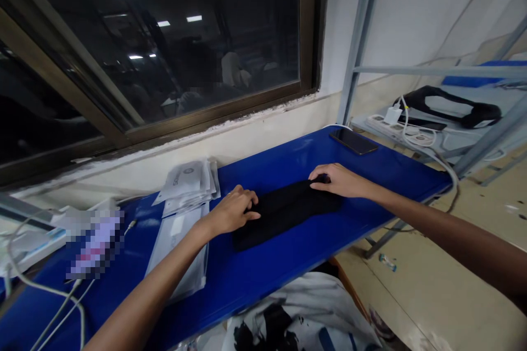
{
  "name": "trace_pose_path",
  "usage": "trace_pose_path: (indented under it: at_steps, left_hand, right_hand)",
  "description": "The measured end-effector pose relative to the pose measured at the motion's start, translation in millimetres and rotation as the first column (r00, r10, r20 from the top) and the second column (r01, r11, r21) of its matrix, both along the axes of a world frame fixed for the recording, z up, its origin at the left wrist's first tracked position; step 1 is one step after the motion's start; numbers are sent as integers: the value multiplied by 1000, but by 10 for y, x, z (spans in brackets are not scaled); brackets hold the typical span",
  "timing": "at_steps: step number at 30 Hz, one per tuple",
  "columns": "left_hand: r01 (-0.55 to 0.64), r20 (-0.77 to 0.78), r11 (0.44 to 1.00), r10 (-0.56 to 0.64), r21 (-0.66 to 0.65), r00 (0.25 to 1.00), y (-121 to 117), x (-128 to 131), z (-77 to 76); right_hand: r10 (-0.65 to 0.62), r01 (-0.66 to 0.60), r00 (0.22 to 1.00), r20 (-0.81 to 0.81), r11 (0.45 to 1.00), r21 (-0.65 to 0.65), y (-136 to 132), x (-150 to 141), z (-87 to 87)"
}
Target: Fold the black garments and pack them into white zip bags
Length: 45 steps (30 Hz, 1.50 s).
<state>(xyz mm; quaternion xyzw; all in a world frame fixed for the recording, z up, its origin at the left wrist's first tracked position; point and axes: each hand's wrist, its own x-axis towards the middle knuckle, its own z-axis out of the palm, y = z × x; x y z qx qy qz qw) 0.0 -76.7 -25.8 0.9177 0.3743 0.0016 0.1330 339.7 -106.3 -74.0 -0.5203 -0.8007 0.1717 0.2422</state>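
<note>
A long, folded piece of black cloth (pixel 284 211) lies flat on the blue table (pixel 263 279); its exact kind does not show. My left hand (pixel 236 208) is at its left end, fingers curled in and thumb against the fabric edge. Toward the other end, my right hand (pixel 335 180) pinches the upper edge between thumb and fingers, with a bit of cloth bunched in the grip. Just left of my left hand is a stack of frosted zip bags (pixel 187 181), and one larger frosted bag (pixel 177 247) lies partly under my forearm.
At the table's far right corner rests a dark phone (pixel 353 141). White cables (pixel 53 290) and a blurred purple item (pixel 96 244) occupy the left end. A window (pixel 206 38) rises behind the table. To the right, a metal rack (pixel 358 38) holds a power strip (pixel 405 130).
</note>
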Motion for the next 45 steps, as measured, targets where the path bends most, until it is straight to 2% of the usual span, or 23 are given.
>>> trace_pose_path:
  at_steps: [5,8,10,12,14,17,19,21,23,27,31,34,36,38,40,42,43,45]
  left_hand:
    - [10,54,998,-13,69,998,-150,25,88]
    - [68,129,984,-90,166,988,-125,190,80]
    - [126,164,978,-154,168,974,-83,352,55]
    - [178,200,981,-190,80,961,-41,483,50]
    - [207,282,974,-175,-87,943,-18,523,89]
    - [211,307,904,-95,-372,947,-8,390,221]
    - [165,242,893,-65,-418,968,19,247,294]
    - [109,210,942,-42,-317,977,83,130,292]
    - [61,197,984,-28,-167,980,180,64,199]
    - [-16,133,1000,13,23,991,378,41,-74]
    - [-24,127,998,16,65,992,444,109,-150]
    - [84,144,995,-90,51,985,441,258,-139]
    - [133,101,991,-135,19,986,460,388,-129]
    - [138,57,990,-139,15,989,498,506,-79]
    - [113,88,991,-118,66,989,526,589,34]
    - [41,223,973,-93,228,970,507,626,178]
    - [-17,308,942,-93,335,947,473,628,237]
    - [-124,408,848,-116,515,906,361,598,278]
  right_hand:
    - [28,-30,993,-112,1000,-11,-86,37,44]
    - [66,-53,982,-180,996,76,-141,-9,85]
    - [100,-60,967,-233,983,171,-182,-46,126]
    - [104,-34,945,-310,974,224,-226,-58,162]
    - [66,16,912,-405,980,196,-266,-30,179]
    - [-22,73,882,-471,993,91,-291,61,156]
    - [-59,86,888,-456,996,39,-265,120,112]
    - [-71,74,911,-406,997,-7,-201,155,53]
    - [-66,57,946,-316,998,-39,-109,162,-5]
    - [-59,51,991,-119,996,-67,73,138,-60]
    - [20,-21,1000,-5,989,-147,159,108,3]
    - [90,-86,996,22,986,-141,167,49,77]
    - [90,-92,996,-26,991,-98,156,-9,117]
    - [41,-46,991,-125,999,-30,127,-67,152]
    - [-53,86,971,-234,987,134,70,-109,190]
    - [-97,213,949,-301,899,382,-26,-134,225]
    - [-74,215,955,-288,840,498,-89,-143,235]
    - [38,65,989,-145,761,646,-241,-167,225]
